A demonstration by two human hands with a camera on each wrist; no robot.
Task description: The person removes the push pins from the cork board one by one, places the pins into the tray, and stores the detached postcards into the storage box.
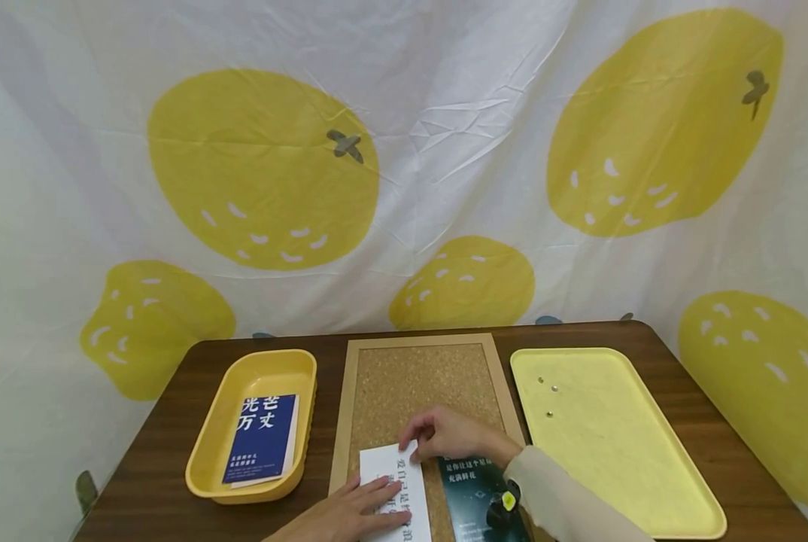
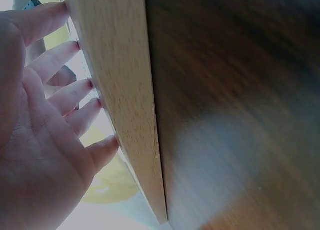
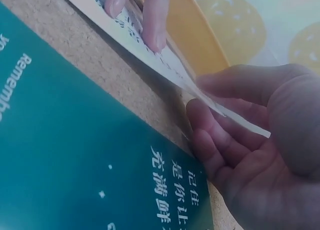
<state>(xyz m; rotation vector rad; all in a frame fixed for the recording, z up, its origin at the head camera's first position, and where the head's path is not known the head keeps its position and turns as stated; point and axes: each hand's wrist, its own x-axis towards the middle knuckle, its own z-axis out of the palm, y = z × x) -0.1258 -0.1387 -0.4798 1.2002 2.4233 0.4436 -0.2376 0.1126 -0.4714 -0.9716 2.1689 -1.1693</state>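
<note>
The white card (image 1: 412, 493) is pinched by the right hand (image 1: 448, 435) at one o'clock and touched by the left hand (image 1: 359, 510) (fingers spread) at eight o'clock.

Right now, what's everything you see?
Framed corkboard: 1, tan, central
Wooden table: 1, dark brown, beneath corkboard
Lemon-print cloth: 1, white and yellow, behind table
White card: 1, white, on corkboard
Green card: 1, dark green, corkboard's right side
Tub: 1, yellow, left of corkboard
Blue card: 1, blue, in tub
Pale card: at least 1, pale, under blue
Tray: 1, pale yellow, right of corkboard
Tiny studs: 3, metallic, on tray
Wrist device: 1, black, right wrist
Sleeve: 1, cream, right arm
Left hand: 1, bare, on white card
Right hand: 1, bare, pinching white card
</note>
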